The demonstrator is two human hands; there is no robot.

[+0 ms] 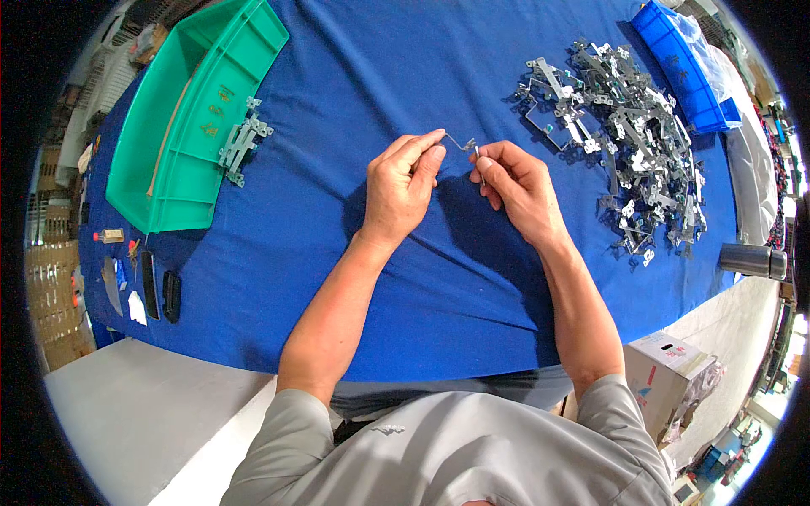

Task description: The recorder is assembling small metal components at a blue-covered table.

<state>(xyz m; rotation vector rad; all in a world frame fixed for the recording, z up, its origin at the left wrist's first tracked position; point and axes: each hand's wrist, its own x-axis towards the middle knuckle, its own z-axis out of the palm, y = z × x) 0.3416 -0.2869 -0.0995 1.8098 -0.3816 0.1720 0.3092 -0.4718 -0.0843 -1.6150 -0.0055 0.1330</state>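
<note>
Over the middle of the blue cloth I hold a thin, bent metal bracket (460,143) between my two hands. My left hand (400,187) pinches its one end between thumb and forefinger. The thumb and forefinger of my right hand (521,187) close on the other end, where small tabs show. Both hands are raised a little off the cloth and cast shadows on it. To the right lies a large heap of similar metal brackets (645,156). Beside the green bin at the left is a small stack of brackets (245,145).
A green plastic bin (187,190) stands at the left, a blue bin (688,72) at the far right. By the right table edge lies a dark metal cylinder (751,261). Near the left edge are a small bottle (110,236) and dark cases (171,295). Below right stands a carton (662,379).
</note>
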